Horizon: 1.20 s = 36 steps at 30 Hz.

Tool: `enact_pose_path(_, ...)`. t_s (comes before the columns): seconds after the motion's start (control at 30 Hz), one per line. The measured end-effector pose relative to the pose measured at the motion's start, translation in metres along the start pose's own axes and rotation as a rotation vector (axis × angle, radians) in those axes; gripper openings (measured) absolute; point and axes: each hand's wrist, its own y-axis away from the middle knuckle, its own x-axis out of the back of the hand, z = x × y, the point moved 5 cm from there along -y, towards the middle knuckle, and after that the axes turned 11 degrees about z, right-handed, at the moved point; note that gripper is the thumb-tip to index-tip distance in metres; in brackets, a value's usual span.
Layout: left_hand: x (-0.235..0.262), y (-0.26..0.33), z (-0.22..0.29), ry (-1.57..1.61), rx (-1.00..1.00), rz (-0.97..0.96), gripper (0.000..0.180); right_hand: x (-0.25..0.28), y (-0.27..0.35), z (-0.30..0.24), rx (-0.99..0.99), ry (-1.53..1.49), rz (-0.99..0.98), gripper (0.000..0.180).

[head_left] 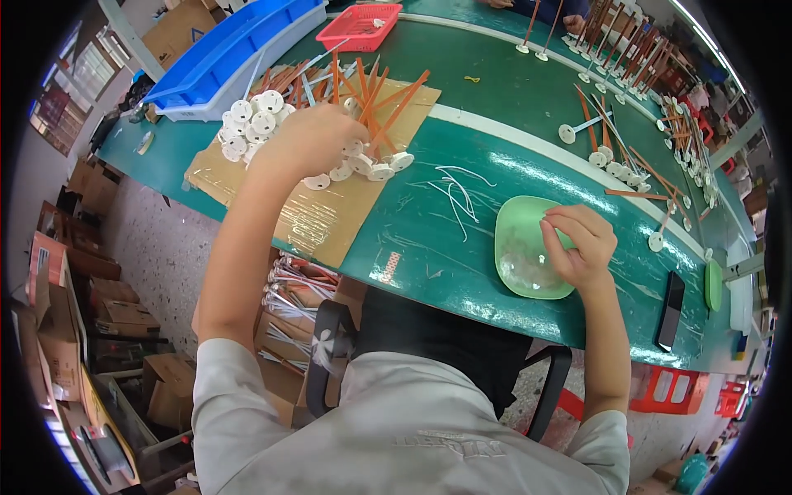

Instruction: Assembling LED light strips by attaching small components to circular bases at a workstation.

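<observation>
My left hand (309,139) reaches into a heap of orange sticks with white round bases (371,124) lying on a cardboard sheet (318,219), fingers curled down among them; what it grips is hidden. My right hand (580,243) hovers over a pale green dish (516,227) that holds small clear pieces, its fingertips pinched together above the dish. White round discs (252,122) are piled at the cardboard's far left.
A blue bin (235,49) and a red basket (359,25) stand at the back left. Loose white wires (458,190) lie on the green table (462,272). More sticks on bases (627,161) spread to the right. A black phone (670,309) lies near the front edge.
</observation>
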Motion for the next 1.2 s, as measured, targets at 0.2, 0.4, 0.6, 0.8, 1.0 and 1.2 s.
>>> enact_pose_path(0.2, 0.009, 0.003, -0.008, 0.144, -0.053, 0.076, 0.029, 0.008, 0.001, 0.004, -0.014, 0.02, 0.039, 0.012)
enact_pose_path(0.4, 0.005, -0.004, 0.059, 1.304, 0.101, 0.4, 0.035, 0.013, 0.0, -0.002, -0.011, 0.035, 0.139, 0.022)
enact_pose_path(0.6, -0.017, -0.018, 0.167, 1.684, -0.078, 0.301, 0.038, 0.011, -0.004, -0.012, -0.084, -0.151, 0.244, 0.033)
enact_pose_path(0.8, -0.034, -0.014, 0.186, 1.665, -0.148, 0.33, 0.042, 0.011, 0.005, -0.01, -0.074, -0.26, 0.277, 0.03)
enact_pose_path(1.0, -0.029, -0.007, 0.189, 1.871, -0.263, 0.241, 0.046, 0.011, 0.008, -0.011, -0.118, -0.337, 0.224, 0.029)
enact_pose_path(1.2, -0.04, -0.007, 0.181, 1.856, -0.253, 0.263, 0.045, 0.006, 0.009, -0.013, -0.11, -0.333, 0.209, 0.029)
